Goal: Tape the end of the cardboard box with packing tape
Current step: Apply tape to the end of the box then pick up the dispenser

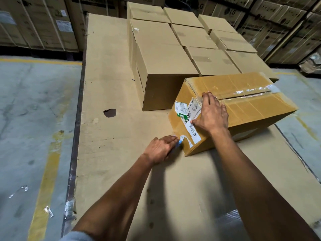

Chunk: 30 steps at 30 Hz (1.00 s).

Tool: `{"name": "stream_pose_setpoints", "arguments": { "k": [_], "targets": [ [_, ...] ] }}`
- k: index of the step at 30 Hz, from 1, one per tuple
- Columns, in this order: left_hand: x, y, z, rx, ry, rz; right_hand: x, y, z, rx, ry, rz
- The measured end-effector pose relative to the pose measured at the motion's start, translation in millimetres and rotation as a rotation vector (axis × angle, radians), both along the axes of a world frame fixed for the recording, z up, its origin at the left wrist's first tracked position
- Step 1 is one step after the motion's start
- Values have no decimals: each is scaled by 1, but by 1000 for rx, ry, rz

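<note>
A yellowish cardboard box point(250, 103) lies on a cardboard sheet, its labelled end face turned toward me. Clear packing tape point(251, 93) runs along its top seam and down over that end. My right hand point(212, 114) lies flat over the top edge of the end face, fingers spread, pressing on the tape. Lower left, at the bottom corner of the same end, my left hand point(161, 147) has its fingers closed around something white and blue point(180, 140), most likely the tape roll, mostly hidden under the hand.
Several plain closed cardboard boxes point(163, 66) stand in rows just behind the box. The cardboard sheet point(111, 84) has a hole point(109, 113) to the left. Concrete floor with yellow lines point(46, 171) lies on the left; stacked cartons point(34, 23) line the background.
</note>
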<state>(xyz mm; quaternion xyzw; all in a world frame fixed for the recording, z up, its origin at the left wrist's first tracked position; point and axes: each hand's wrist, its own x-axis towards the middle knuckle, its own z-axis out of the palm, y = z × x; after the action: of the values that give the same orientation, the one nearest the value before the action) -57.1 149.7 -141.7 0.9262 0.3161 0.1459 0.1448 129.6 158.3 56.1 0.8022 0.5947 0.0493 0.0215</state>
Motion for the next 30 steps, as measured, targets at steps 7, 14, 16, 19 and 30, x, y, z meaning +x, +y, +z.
{"name": "stream_pose_setpoints", "arguments": {
  "k": [7,14,16,19,30],
  "targets": [
    [9,27,41,181,17,66,2,-1,0,12,18,9],
    [10,27,60,262,10,105,7,0,-4,2,45,21],
    [8,24,61,276,-7,118,10,0,-5,2,65,33],
    [3,19,62,276,-65,150,13,1,-7,30,92,55],
    [-29,-10,88,97,-314,231,-6,-44,-33,181,-170,656]
  ]
}}
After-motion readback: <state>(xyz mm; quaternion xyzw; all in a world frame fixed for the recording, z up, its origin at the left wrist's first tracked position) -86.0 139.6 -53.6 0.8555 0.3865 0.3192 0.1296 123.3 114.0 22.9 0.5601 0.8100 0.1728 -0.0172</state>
